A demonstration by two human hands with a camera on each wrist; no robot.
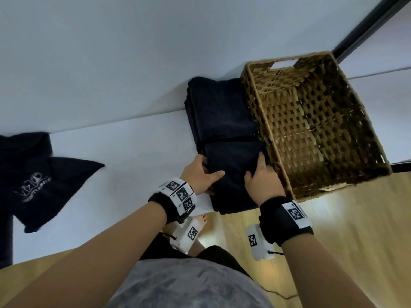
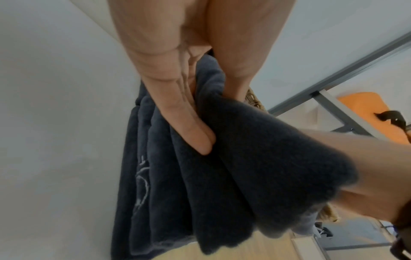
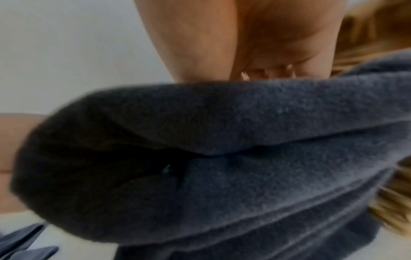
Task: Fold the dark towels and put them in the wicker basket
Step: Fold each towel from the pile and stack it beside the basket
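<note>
L hand [image 1: 201,174] & R hand [image 1: 262,182] each gripped the folded dark towel [image 1: 233,174] atop the towel stack [image 1: 218,107], beside the wicker basket [image 1: 311,121].

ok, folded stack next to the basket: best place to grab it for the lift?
Take the folded stack by its two long side edges at the near end, one hand per side, fingers under, thumbs on top, as the left hand and right hand grip now. It probably keeps the layers together beside the basket.
</note>
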